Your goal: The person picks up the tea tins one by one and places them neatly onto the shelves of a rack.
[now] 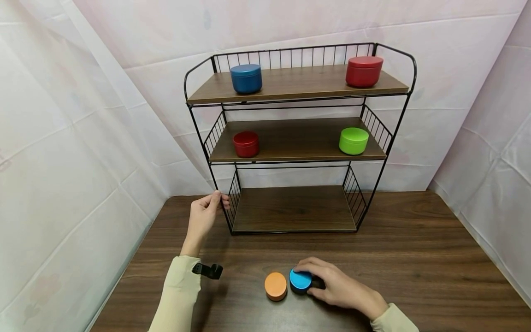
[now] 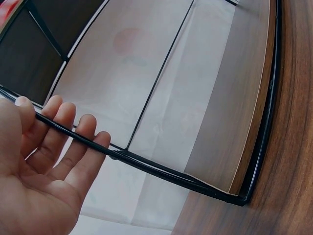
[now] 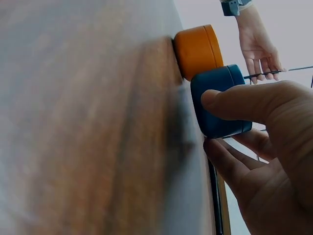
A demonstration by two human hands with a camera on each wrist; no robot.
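Note:
My left hand (image 1: 204,216) grips the left front post of a black wire shelf rack (image 1: 294,233), low down near the bottom tier. In the left wrist view its fingers curl round the thin black rod (image 2: 161,176). On the table in front of the rack, my right hand (image 1: 338,286) holds a round blue tin (image 1: 300,280) between thumb and fingers. The right wrist view shows the thumb across the side of the blue tin (image 3: 215,100). Just left of it stands an orange tin (image 1: 275,286), close beside the blue one.
On the top shelf sit a blue tin (image 1: 246,79) at left and a red tin (image 1: 364,72) at right. The middle shelf carries a smaller red tin (image 1: 246,145) and a green tin (image 1: 353,141). Pale cloth (image 1: 103,115) hangs behind and beside the wooden table (image 1: 415,258).

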